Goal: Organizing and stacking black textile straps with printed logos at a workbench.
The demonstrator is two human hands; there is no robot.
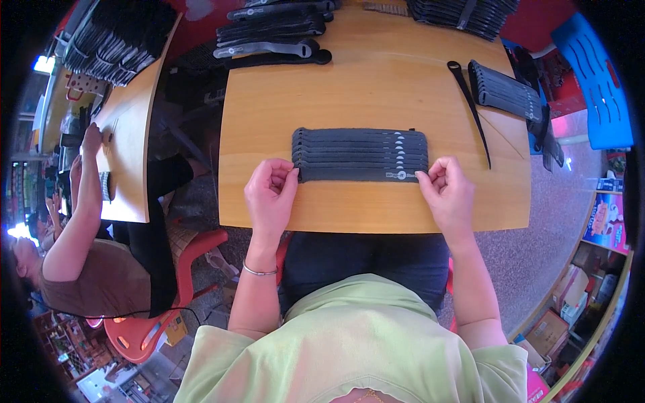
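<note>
A row of dark grey fabric straps point(349, 151) lies on the wooden table in front of me, overlapping like shingles, with rounded ends at the left and pale printed marks near the right. My left hand point(270, 191) pinches the left end of the nearest strap point(353, 175) between thumb and fingertips. At the strap's other end, my right hand point(449, 193) has thumb and curled fingers closed on the corner. The nearest strap lies straight and flat along the row's front edge.
Piled straps point(275, 37) sit at the table's far left, and a bundle point(463, 17) at the far right. A loose black strap point(471, 111) lies beside another bundle point(504, 91). Leftward, a co-worker point(94, 269) sits at a second table point(131, 161). Blue slatted plastic point(594, 80) stands right.
</note>
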